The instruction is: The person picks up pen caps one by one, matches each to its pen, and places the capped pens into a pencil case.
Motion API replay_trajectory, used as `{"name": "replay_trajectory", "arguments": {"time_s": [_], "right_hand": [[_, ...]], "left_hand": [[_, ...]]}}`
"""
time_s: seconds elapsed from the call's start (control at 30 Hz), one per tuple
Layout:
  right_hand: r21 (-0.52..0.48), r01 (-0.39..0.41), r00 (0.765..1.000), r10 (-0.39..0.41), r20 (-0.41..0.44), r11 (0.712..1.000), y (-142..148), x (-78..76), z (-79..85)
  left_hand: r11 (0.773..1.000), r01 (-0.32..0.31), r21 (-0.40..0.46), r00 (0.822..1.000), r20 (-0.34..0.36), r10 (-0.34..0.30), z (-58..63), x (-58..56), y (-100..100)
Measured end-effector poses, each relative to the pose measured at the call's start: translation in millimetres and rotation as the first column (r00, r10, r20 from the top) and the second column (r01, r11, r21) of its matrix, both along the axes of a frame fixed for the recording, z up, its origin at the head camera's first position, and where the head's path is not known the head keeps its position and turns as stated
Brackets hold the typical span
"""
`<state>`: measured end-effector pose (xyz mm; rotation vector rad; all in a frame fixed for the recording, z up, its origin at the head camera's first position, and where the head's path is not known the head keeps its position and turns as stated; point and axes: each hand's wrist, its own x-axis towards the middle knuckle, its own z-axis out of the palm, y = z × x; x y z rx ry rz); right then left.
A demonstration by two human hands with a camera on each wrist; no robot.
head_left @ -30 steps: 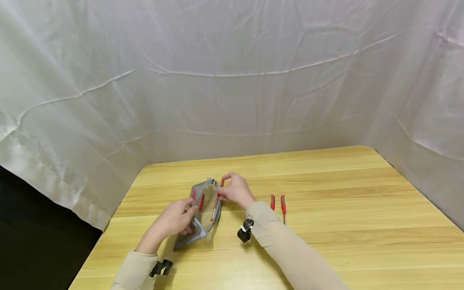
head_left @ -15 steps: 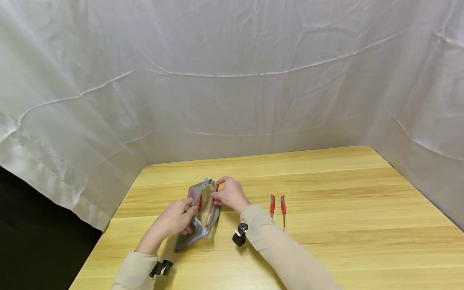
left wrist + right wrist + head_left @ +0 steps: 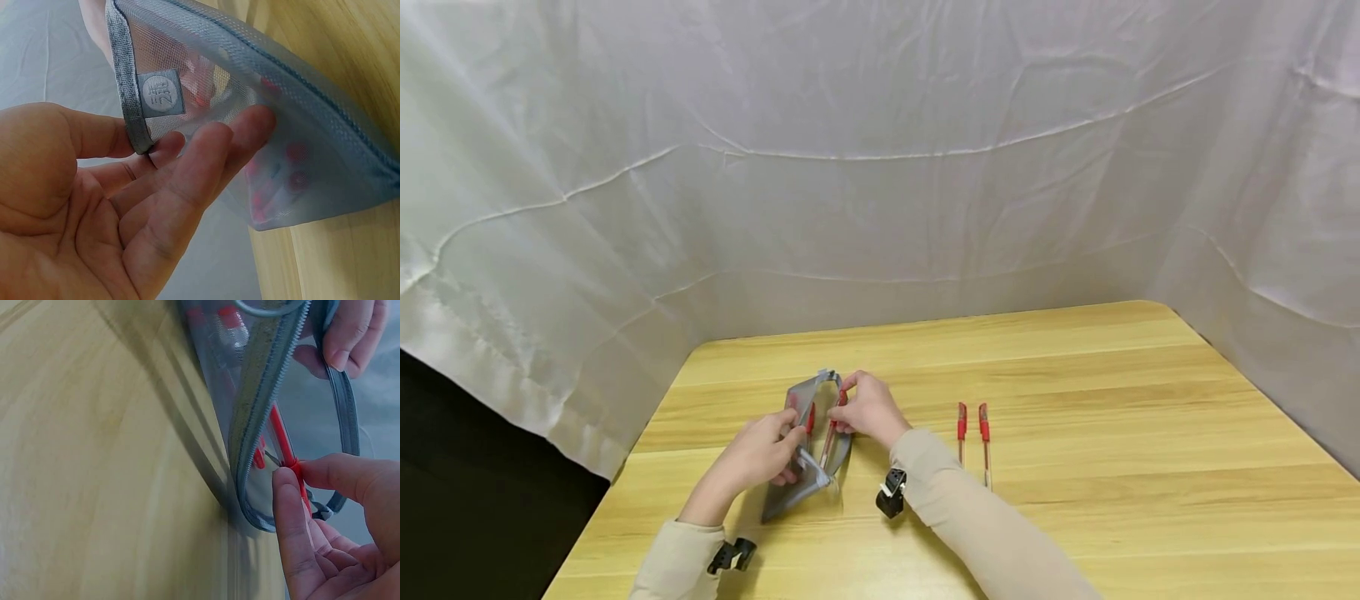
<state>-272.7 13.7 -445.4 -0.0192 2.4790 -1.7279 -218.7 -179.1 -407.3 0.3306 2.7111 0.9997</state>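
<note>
A grey mesh zip pouch [image 3: 784,500] stands tilted on the table with its zipped mouth spread apart. My left hand [image 3: 762,450] pinches one edge of that mouth between thumb and fingers; in the left wrist view the edge carries a small label [image 3: 162,93]. Between thumb and forefinger my right hand [image 3: 868,408] pinches a red pen [image 3: 282,437], its lower part inside the pouch's opening. Another red pen [image 3: 811,415] shows within the pouch, and pink-red shapes show blurred through the mesh.
Two red capped pens [image 3: 962,423] lie side by side on the wooden table [image 3: 1112,417] to the right, partly behind the right sleeve [image 3: 977,508]. Pale curtains [image 3: 880,208] surround the table's back and sides.
My right hand has moved left and slightly down, taking the red pen from the pouch's rim deeper into its opening. The left hand keeps its hold on the edge.
</note>
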Motion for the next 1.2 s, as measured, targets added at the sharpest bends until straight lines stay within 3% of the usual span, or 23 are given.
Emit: {"name": "replay_trajectory", "arguments": {"time_s": [0.53,1.2], "right_hand": [[0.028,0.002,1.0,-0.003,0.011,1.0,-5.0,-1.6,-0.7],[-0.006,-0.061,0.997,0.061,0.043,0.998,16.9,5.1,5.6]], "left_hand": [[1.0,0.005,0.006,1.0,-0.006,-0.005,-2.3,-1.7,0.6],[1.0,0.009,0.001,1.0,-0.011,-0.009,-3.7,-0.8,-0.7]]}}
